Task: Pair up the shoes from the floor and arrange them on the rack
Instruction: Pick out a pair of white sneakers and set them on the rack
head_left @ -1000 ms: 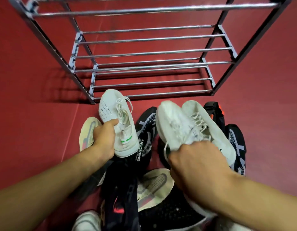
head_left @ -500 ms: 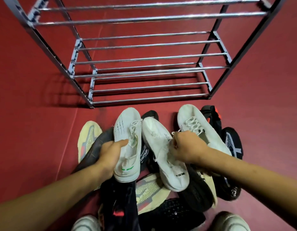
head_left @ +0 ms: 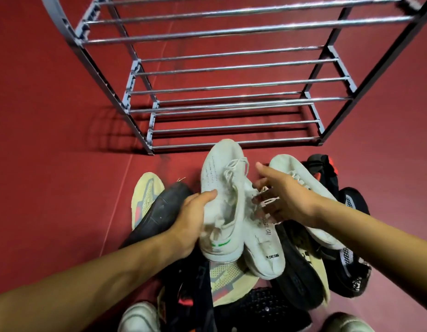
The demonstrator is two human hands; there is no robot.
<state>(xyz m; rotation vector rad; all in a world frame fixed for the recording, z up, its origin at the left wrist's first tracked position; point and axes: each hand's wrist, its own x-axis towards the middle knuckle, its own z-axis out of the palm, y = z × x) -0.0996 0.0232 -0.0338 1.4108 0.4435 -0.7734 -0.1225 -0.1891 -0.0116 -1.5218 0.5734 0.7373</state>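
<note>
No shoe is yet set on the rack (head_left: pixel 231 65) — every tier is bare. A white sneaker (head_left: pixel 222 200) is gripped by the left hand (head_left: pixel 190 221) above the floor pile; the right hand (head_left: pixel 281 195) is spread loosely over its apparent mate (head_left: pixel 262 245) — seemingly gripping nothing.

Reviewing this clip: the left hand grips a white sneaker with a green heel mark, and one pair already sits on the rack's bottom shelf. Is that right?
Not quite. The left hand does grip the white sneaker with the green heel mark, but the head view shows the rack with every visible shelf bare; all the shoes in view are in the hands or on the floor.
</note>
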